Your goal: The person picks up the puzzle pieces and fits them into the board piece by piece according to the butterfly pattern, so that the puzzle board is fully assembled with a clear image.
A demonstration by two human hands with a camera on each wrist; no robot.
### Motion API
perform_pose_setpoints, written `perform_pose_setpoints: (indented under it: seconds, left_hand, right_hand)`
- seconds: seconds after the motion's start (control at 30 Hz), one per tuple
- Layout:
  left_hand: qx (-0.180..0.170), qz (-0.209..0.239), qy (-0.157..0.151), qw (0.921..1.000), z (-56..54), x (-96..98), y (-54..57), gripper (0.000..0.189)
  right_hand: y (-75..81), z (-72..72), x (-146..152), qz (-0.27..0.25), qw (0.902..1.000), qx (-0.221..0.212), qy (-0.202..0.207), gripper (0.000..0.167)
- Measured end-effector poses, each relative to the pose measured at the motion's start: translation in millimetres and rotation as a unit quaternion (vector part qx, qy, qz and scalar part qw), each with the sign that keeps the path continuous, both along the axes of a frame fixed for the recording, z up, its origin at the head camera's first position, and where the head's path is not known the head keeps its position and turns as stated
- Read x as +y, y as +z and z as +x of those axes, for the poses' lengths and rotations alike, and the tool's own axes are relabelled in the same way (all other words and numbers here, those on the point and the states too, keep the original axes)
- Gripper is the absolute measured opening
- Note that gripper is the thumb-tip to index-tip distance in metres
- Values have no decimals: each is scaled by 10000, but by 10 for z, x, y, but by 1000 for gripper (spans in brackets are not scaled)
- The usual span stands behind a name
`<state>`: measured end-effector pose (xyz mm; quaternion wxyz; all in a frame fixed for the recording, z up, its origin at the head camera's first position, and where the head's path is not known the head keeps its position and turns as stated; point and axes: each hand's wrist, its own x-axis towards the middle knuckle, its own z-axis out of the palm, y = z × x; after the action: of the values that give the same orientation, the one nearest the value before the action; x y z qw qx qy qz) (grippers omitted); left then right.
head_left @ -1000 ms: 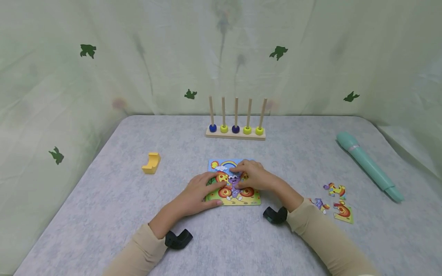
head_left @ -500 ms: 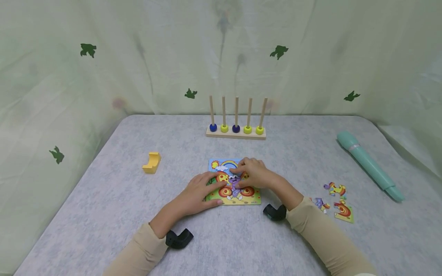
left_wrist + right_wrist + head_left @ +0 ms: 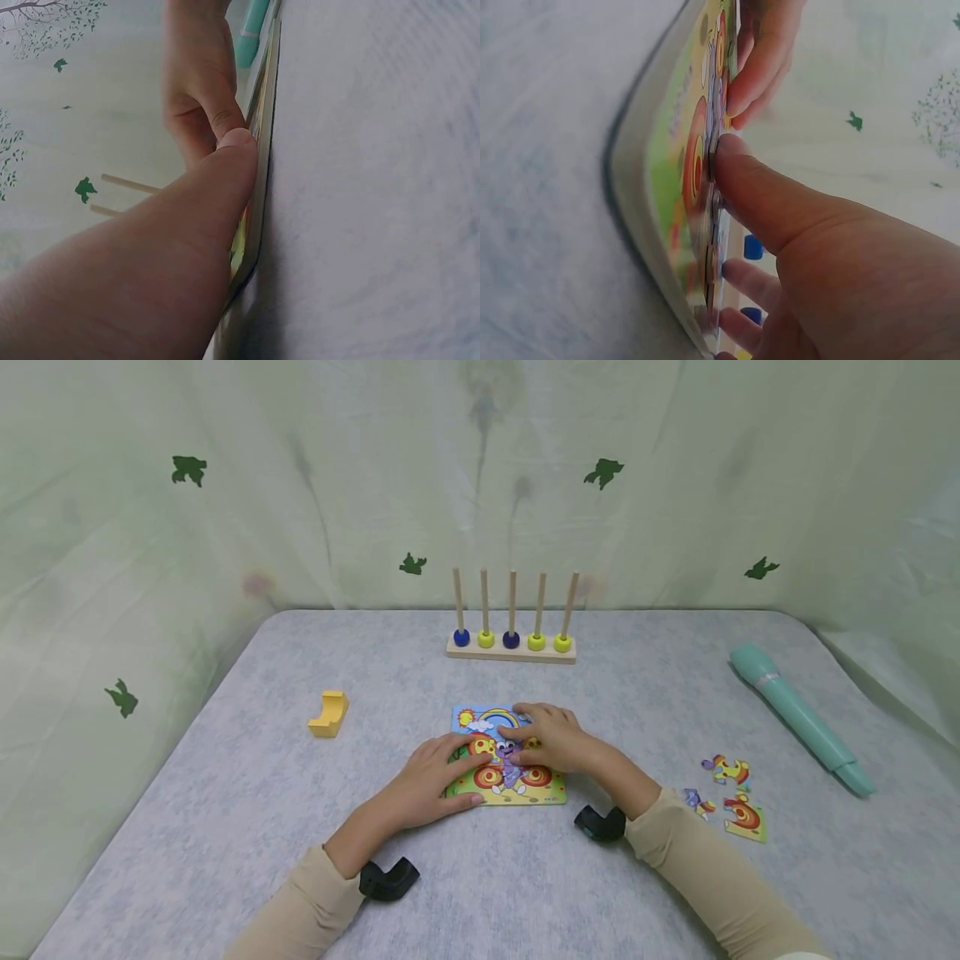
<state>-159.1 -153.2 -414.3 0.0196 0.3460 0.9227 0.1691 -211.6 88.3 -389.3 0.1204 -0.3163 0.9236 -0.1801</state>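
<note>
A big pale green cloth [image 3: 390, 460] is hanging at the back. In front of it, a wide gray-blue table [image 3: 487, 893] is holding up all the toys. A tan left sleeve [image 3: 307, 902] and a tan right sleeve [image 3: 712, 868] are covering the person's arms at the near side.

A long blue-green stick [image 3: 802, 718] with a fat round end is lying slanted on the right side, well apart from the hands. A wooden stand [image 3: 495, 654] is sitting at the back, near the middle, and its five thin poles are pointing up.

A bright puzzle board [image 3: 555, 792] is lying flat on the table, in front of the stand and under both hands. It is showing a purple bug with big wings, a rainbow and a sun.

The left hand [image 3: 433, 781] is resting loosely on the board's left side, with its fingers nearly straight. The right hand [image 3: 557, 739] is touching the purple bug with its thumb, and its loose fingers are lying across the upper right part.

A curved black thing [image 3: 388, 878] is sitting at the left wrist, and another is sitting at the right one.

A yellow block [image 3: 329, 714] is standing over on the left. Loose puzzle pieces [image 3: 744, 818] are lying near the right sleeve. Smallest of all, five blue and yellow beads [image 3: 536, 642] are sitting at the bottoms of the poles.
</note>
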Motion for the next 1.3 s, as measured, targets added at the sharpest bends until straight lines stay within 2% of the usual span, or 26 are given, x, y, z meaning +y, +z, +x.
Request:
perform_pose_setpoints:
  seconds: [0.23, 0.37, 0.5, 0.6, 0.77, 0.93, 1.13, 1.23, 1.3]
  left_hand:
    - [-44, -15, 47, 10000, 6, -1, 7, 58]
    - [-98, 11, 97, 9999, 8, -12, 3, 59]
    - [-105, -32, 102, 9999, 0, -15, -21, 59]
    - [-117, -20, 113, 9999, -8, -10, -38, 60]
    - [-155, -6, 153, 9998, -10, -7, -45, 61]
    - [-140, -3, 155, 9998, -7, 0, -35, 62]
    - [-128, -30, 147, 9998, -12, -6, -22, 62]
    - [-109, -16, 133, 9999, -9, -9, -20, 62]
    - [-141, -26, 145, 9998, -5, -8, -20, 62]
  right_hand:
    - [-71, 2, 26, 3, 9995, 300, 64, 50]
    - [-59, -6, 21, -6, 9996, 254, 115, 52]
    - [24, 5, 68, -526, 9986, -95, 30, 58]
    - [128, 37, 178, -1060, 9941, -184, -118, 60]
    - [309, 175, 515, -1721, 9833, -9, -586, 63]
    - [406, 373, 971, -2021, 9731, 553, -958, 70]
    - [387, 575, 1482, -2151, 9585, 1149, -1478, 69]
    - [335, 658, 1685, -2025, 9553, 1152, -1818, 69]
    - [288, 705, 1806, -1901, 9555, 982, -2030, 70]
